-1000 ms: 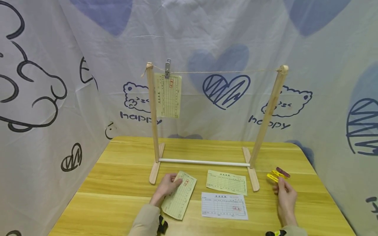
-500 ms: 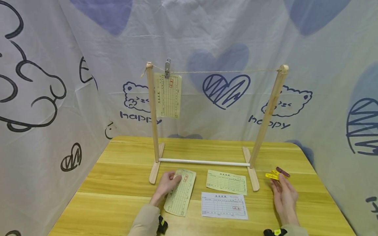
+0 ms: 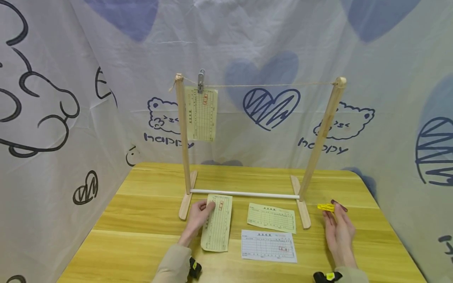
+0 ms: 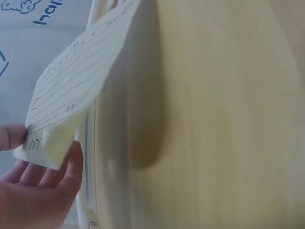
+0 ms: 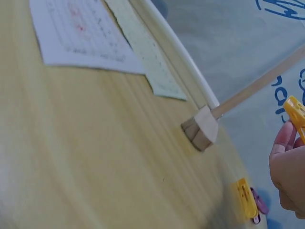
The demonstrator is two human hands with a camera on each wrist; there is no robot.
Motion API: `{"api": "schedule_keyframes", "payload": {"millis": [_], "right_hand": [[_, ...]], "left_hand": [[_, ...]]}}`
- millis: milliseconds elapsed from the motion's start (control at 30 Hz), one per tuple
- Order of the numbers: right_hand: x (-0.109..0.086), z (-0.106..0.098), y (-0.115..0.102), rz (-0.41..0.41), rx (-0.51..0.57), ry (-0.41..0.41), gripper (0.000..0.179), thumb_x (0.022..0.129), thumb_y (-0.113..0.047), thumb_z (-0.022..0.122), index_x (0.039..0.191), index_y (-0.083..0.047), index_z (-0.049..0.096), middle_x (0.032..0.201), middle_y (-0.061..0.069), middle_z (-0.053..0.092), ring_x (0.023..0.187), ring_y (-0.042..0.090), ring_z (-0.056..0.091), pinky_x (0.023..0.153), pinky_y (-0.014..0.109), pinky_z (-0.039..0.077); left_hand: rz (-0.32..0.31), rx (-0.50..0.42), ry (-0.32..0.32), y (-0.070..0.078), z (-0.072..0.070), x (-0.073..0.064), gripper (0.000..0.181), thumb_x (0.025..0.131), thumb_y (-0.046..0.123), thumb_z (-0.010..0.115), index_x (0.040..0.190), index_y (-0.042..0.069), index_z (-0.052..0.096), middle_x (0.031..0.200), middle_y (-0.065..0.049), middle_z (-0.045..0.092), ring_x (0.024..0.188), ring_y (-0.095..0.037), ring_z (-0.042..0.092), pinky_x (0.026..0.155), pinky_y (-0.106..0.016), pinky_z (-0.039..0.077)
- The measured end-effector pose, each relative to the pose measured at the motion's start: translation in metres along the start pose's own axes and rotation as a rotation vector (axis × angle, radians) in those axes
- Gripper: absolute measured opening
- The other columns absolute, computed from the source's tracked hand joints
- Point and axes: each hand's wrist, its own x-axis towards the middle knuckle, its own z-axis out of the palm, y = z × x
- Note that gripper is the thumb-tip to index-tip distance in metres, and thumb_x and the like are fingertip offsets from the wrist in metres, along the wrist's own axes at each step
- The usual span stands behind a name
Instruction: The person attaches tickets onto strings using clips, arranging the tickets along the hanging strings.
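My left hand [image 3: 198,217] pinches a pale green receipt slip [image 3: 218,230] with a red stamp, thumb on the front. In the left wrist view the slip [image 4: 78,76] is lifted off the table, with its shadow below. Between the thumb and fingers of my right hand [image 3: 340,232] is a yellow clothespin [image 5: 296,115], above the table. Below it lie a second yellow clothespin [image 5: 246,198] and a purple one [image 5: 259,201]. A green slip [image 3: 271,217] and a white slip [image 3: 269,247] with a red stamp lie flat between my hands.
A wooden stand holds a string [image 3: 269,85] between two posts [image 3: 322,137], joined low by a white rod [image 3: 244,193]. Near the left post, a metal clip [image 3: 201,81] holds a pale green slip [image 3: 203,116] on the string. A printed cloth [image 3: 226,31] hangs behind.
My left hand has raised the slip slightly away from me and turned it more upright in view. The right hand has brought its yellow clothespin up and turned it level.
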Motion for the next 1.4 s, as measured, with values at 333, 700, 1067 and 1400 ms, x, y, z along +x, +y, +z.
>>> {"api": "schedule_keyframes", "payload": {"millis": [333, 700, 1067, 1400], "right_hand": [[-0.006, 0.012, 0.002, -0.045, 0.007, -0.041, 0.027, 0.094, -0.014, 0.068, 0.119, -0.004, 0.065, 0.12, 0.004, 0.059, 0.102, 0.018, 0.062, 0.082, 0.028, 0.056], [-0.011, 0.024, 0.001, -0.005, 0.083, -0.073, 0.026, 0.095, -0.011, 0.065, 0.12, -0.005, 0.065, 0.116, 0.005, 0.053, 0.094, 0.02, 0.06, 0.079, 0.029, 0.055], [-0.019, 0.036, -0.002, 0.008, 0.146, -0.182, 0.023, 0.097, -0.01, 0.062, 0.12, -0.004, 0.063, 0.115, 0.006, 0.056, 0.093, 0.02, 0.059, 0.079, 0.029, 0.054], [-0.027, 0.046, -0.004, -0.016, 0.151, -0.258, 0.026, 0.099, -0.01, 0.059, 0.123, -0.002, 0.059, 0.115, 0.008, 0.056, 0.095, 0.02, 0.06, 0.081, 0.029, 0.053]], "left_hand": [[0.037, -0.093, 0.061, 0.002, 0.005, 0.004, 0.032, 0.099, 0.023, 0.065, 0.106, -0.008, 0.071, 0.075, -0.003, 0.071, 0.06, -0.006, 0.059, 0.053, -0.019, 0.049], [0.066, -0.224, 0.065, 0.023, 0.009, 0.001, 0.037, 0.099, 0.028, 0.067, 0.111, -0.007, 0.069, 0.08, 0.002, 0.072, 0.069, -0.006, 0.064, 0.063, -0.018, 0.053], [0.101, -0.351, 0.047, 0.049, 0.014, -0.002, 0.032, 0.096, 0.023, 0.07, 0.108, -0.007, 0.071, 0.076, 0.003, 0.074, 0.065, -0.007, 0.066, 0.058, -0.018, 0.053], [0.069, -0.47, -0.032, 0.077, 0.015, -0.011, 0.031, 0.099, 0.021, 0.065, 0.117, -0.005, 0.067, 0.085, 0.002, 0.074, 0.072, -0.009, 0.068, 0.064, -0.021, 0.058]]}}
